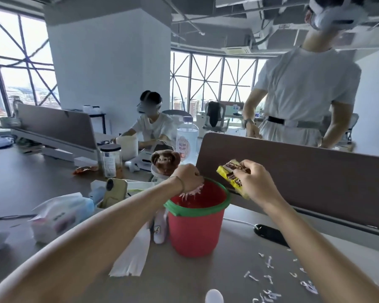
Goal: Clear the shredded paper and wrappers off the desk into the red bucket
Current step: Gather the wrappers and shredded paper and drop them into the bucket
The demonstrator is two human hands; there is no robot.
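The red bucket (pixel 195 228) with a green rim stands on the desk in the middle of the head view. My left hand (pixel 187 177) hovers over its mouth, fingers curled round a clump of shredded paper (pixel 190 193) whose white strips hang down into the opening. My right hand (pixel 254 180) is just right of the bucket's rim and grips a yellow and brown snack wrapper (pixel 230 174). More shredded paper strips (pixel 269 278) lie scattered on the desk at the lower right.
A brown desk divider (pixel 304 178) runs behind the bucket. A tissue pack (pixel 61 215), a phone (pixel 115 191), a jar (pixel 111 160) and a water bottle (pixel 187 138) stand to the left and behind. A white napkin (pixel 134 254) lies beside the bucket. Two people are working beyond.
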